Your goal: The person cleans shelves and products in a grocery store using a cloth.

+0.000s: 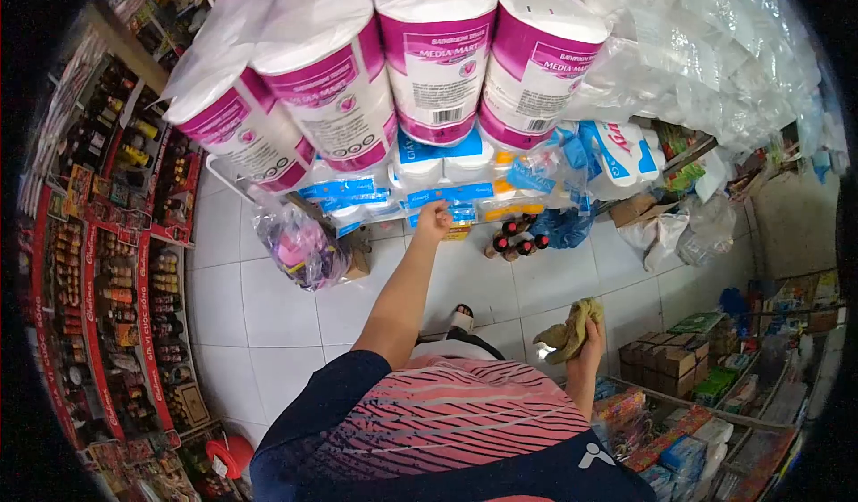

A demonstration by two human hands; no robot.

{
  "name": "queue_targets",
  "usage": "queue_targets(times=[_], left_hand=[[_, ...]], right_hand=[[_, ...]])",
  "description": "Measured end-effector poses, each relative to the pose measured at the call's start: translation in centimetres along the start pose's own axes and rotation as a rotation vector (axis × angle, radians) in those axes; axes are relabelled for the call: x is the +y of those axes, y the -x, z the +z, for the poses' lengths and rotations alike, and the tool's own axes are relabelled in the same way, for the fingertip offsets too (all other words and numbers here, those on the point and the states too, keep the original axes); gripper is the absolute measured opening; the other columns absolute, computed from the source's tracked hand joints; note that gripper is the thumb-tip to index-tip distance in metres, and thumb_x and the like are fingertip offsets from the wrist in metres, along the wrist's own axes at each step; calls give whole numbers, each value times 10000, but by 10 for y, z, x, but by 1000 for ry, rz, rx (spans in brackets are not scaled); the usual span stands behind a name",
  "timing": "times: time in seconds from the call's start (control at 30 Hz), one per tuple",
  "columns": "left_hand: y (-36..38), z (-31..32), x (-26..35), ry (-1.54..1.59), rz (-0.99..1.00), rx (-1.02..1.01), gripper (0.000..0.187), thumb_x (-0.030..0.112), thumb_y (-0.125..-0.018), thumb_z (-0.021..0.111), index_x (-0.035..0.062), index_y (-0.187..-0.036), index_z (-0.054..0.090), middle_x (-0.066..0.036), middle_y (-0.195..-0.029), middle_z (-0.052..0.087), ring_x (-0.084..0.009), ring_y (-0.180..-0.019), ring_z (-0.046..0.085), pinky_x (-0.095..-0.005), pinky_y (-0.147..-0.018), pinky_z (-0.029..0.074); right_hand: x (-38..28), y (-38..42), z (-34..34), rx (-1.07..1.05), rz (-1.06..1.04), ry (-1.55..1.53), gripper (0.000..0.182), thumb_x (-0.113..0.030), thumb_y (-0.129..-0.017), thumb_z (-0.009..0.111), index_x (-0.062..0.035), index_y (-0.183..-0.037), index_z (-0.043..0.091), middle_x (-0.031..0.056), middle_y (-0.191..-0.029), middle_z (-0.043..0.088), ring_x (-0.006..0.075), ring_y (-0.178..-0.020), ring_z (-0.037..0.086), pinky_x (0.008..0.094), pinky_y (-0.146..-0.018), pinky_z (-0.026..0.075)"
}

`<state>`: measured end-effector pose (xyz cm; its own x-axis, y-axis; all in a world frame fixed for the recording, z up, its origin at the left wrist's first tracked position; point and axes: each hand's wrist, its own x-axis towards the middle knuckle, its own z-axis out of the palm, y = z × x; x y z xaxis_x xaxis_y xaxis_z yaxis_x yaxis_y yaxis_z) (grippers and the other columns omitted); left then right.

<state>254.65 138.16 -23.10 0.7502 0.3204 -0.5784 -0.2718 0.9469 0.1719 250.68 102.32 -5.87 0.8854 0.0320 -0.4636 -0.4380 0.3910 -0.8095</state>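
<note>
head view, white tiled floor [268, 305], stocked shelves [143, 314], blue-white tissue packs [442, 171]

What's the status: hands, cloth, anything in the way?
Left hand at blue-labelled packs, contact unclear. Right hand gripping cloth. Bathroom-tissue packs above, possibly crowding reach.

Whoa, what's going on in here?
A person is standing at piled-up paper goods. The right hand holds a crumpled yellow-brown cloth. The left hand, fingers curled, is by the blue-labelled packs, just below the big pink-and-white bathroom tissue packs. I can't tell if it's touching them. Some red-capped bottles stand to the right of that hand.
</note>
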Motion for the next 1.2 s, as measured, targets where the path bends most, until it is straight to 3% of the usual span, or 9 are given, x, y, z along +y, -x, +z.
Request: queue_targets(times=[0.17,0.33,0.5,0.7,0.83,0.9,1.03,1.13,1.2], left_hand=[[32,-32,-15,-225,-53,-170,255,-52,-656,463,130,-832,435,-25,-744,495,-100,-504,461,-212,-414,387],[64,-16,-16,-118,-82,172,212,226,-694,581,95,-838,497,-61,-711,536,-150,-577,483,-258,-515,408],[-24,-60,-12,-240,-112,-76,419,409,-694,572,91,-960,504,-54,-836,554,-202,-752,513,-326,-650,429],[-6,14,-13,-310,89,126,639,492,-708,562,124,-1167,315,-38,-1253,339,-230,-1188,244,-370,-900,278],[-32,14,-26,-99,206,2,542,427,-715,593,90,-1088,388,-53,-1171,402,-219,-1140,291,-374,-899,281],[-43,18,-18,-16,39,7,262,319,-743,580,150,-894,449,-10,-812,506,-137,-715,487,-309,-652,420],[-59,12,-11,118,87,-39,89,55,-670,530,110,-698,464,-28,-558,419,-130,-435,365,-269,-484,359],[-66,-5,-18,154,135,43,118,27,-657,512,121,-705,459,-25,-545,404,-141,-428,347,-279,-483,357],[-66,-23,-16,190,6,-270,241,29,-660,502,173,-851,469,-27,-646,483,-156,-534,430,-318,-567,389]], right_hand=[[9,8,19,-115,-15,-2,285,-122,-814,429,-16,-1078,442,97,-902,525,184,-791,529,306,-667,452],[10,36,37,-128,-10,24,307,-114,-798,449,-14,-1089,443,94,-936,531,186,-786,539,314,-644,460],[12,66,-5,102,23,53,331,-122,-789,460,-20,-1103,439,78,-939,525,188,-780,548,312,-616,469],[29,88,-70,200,-56,-95,307,-164,-790,428,-45,-1072,458,68,-934,525,183,-790,548,318,-640,468],[37,104,-76,289,-40,-163,288,-170,-787,458,-48,-1048,473,60,-904,532,176,-777,547,318,-639,467],[41,105,-73,283,-43,-175,286,-169,-788,463,-47,-1047,474,57,-887,533,172,-761,545,316,-627,466],[34,103,-46,235,-34,-182,271,-164,-796,466,-36,-1033,477,55,-850,532,163,-713,535,304,-581,455],[22,93,-23,200,-14,-77,255,-156,-798,460,-29,-1018,479,62,-851,532,164,-712,538,302,-578,461],[21,90,-20,171,-7,-16,248,-150,-798,456,-26,-1012,480,65,-853,532,166,-715,542,301,-583,467]])
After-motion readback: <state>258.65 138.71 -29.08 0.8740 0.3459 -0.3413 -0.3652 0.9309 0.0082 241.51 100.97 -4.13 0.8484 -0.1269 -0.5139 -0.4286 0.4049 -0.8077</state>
